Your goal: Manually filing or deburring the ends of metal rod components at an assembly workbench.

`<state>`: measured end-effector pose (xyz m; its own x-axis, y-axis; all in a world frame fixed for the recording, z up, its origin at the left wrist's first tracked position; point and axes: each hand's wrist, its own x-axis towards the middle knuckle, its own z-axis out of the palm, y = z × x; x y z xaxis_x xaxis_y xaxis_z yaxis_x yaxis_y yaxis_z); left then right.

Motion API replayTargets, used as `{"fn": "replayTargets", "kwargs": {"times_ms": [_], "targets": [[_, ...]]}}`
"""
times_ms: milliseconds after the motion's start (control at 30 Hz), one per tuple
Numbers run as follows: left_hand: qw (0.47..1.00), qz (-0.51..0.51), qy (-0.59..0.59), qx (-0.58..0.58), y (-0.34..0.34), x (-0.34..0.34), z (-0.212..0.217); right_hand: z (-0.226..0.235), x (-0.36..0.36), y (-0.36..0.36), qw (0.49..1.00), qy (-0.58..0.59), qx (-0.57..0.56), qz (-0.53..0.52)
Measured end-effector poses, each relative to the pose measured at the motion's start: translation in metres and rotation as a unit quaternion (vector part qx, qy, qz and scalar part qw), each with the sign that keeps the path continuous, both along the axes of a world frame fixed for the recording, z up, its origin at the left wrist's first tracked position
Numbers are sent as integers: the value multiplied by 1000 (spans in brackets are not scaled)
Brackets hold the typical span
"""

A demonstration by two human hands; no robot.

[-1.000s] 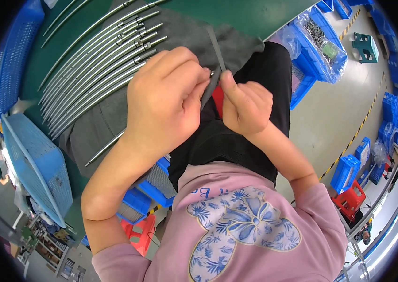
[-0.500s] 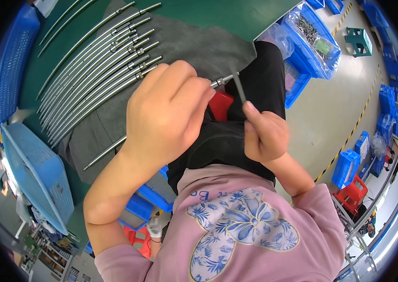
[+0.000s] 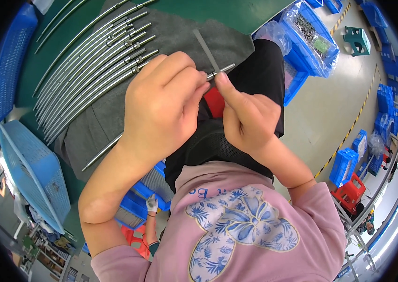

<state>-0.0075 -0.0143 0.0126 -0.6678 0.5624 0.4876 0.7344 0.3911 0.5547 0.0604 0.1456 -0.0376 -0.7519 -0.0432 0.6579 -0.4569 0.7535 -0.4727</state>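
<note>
My left hand (image 3: pixel 161 105) is closed around a slim shiny metal rod (image 3: pixel 228 68). The rod's far end sticks out to the right of my fingers, and its long shaft runs back under my wrist to a tapered tip at lower left. Between thumb and curled fingers, my right hand (image 3: pixel 251 115) pinches a narrow flat grey strip, like a thin file (image 3: pixel 205 49). The strip crosses the rod close to my left fingertips and points up and left. Several similar metal rods (image 3: pixel 84 87) with collars lie side by side on a dark grey cloth (image 3: pixel 180 37) at left.
The cloth covers part of a green table (image 3: pixel 241 16). Blue baskets (image 3: pixel 44 183) stand at left. At upper right, a plastic-lined blue bin (image 3: pixel 288 47) holds small metal parts. Below left, a co-worker's gloved hand (image 3: pixel 152 203) is beside blue trays (image 3: pixel 135 204).
My right hand has moved left and up with the strip, which now crosses the rod nearer my left hand. The left hand keeps its grip. The co-worker's gloved hand has moved up.
</note>
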Motion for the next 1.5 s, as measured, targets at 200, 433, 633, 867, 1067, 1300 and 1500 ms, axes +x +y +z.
{"fn": "replayTargets", "kwargs": {"times_ms": [200, 433, 633, 867, 1067, 1300, 1500], "targets": [[1000, -4, -12, -5, 3, -1, 0, -5, 8, 7, 1000, 5, 9, -1], [999, 7, -31, -3, 5, -1, 0, 1, 34, 10, 998, -61, -13, -5], [1000, 6, -27, 5, 3, 0, 0, 10, 5, 1, 999, -13, -35, -4], [999, 6, -31, 9, 5, -1, 0, 27, 1, 8, 997, -71, -8, 24], [999, 4, -31, -16, 4, -1, 1, 10, 29, 15, 998, -59, 15, 15], [999, 12, -33, -3, 6, -3, 1, -34, 38, 11, 1000, -5, -11, 10], [999, 10, -29, 10, 4, -2, 1, -46, 5, 0, 996, 88, -22, 22]]}}
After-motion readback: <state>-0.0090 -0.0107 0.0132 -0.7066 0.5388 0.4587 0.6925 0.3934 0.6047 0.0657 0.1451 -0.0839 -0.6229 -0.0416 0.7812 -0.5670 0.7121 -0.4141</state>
